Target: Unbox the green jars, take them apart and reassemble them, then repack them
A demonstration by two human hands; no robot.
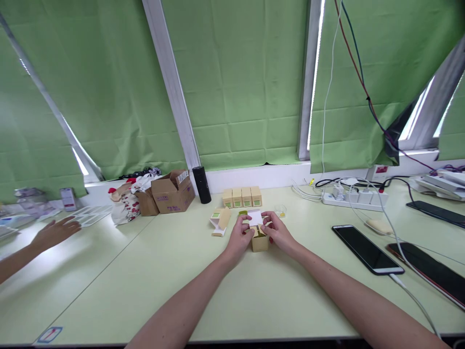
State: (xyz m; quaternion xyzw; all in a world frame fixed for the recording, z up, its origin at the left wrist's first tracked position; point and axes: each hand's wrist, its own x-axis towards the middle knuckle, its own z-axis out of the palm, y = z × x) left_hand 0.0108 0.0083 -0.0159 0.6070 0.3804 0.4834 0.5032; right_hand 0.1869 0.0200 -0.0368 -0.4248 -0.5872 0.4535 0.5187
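A small tan cardboard box (260, 245) stands on the table in front of me, its top open and a white lid flap raised at the back. Something dark green shows inside, too small to name. My left hand (238, 239) grips the box's left side, thumb and fingers at the top edge. On the other side, my right hand (279, 232) holds the right edge with bent fingers. Just behind the hands lie a small green piece (242, 212) and a clear little container (281, 211) with something yellow in it. Left of them, another small box (220, 222) lies with its flaps open.
Several matching small boxes (241, 197) stand in a row at the back. A black bottle (201, 185) and a larger carton (174, 192) are left of them. Phones (366, 248), cables and a power strip (354, 198) occupy the right. Another person's hand (56, 235) reaches in from the left.
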